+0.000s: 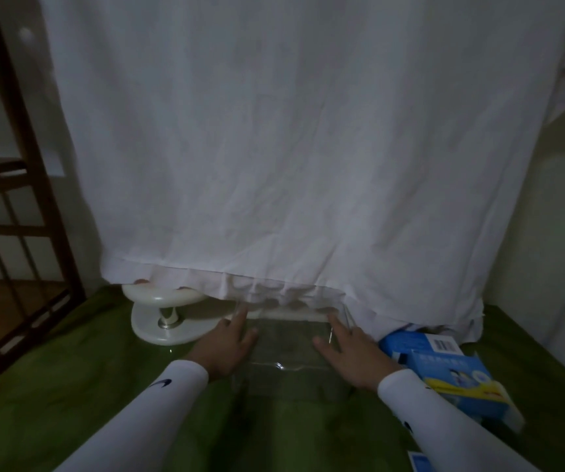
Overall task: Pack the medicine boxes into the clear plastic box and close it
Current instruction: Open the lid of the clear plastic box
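The clear plastic box rests on the green cloth in the lower middle, its far edge against the white sheet. My left hand lies against its left side, fingers spread and pointing away from me. On the box's right side my right hand does the same. Both hands touch the box; whether they grip it I cannot tell. Blue medicine boxes are stacked to the right, beside my right forearm. A corner of another blue box shows at the bottom edge.
A white sheet hangs behind the table and fills most of the view. A white round stand sits at the left on the green tablecloth. A dark wooden frame stands at the far left.
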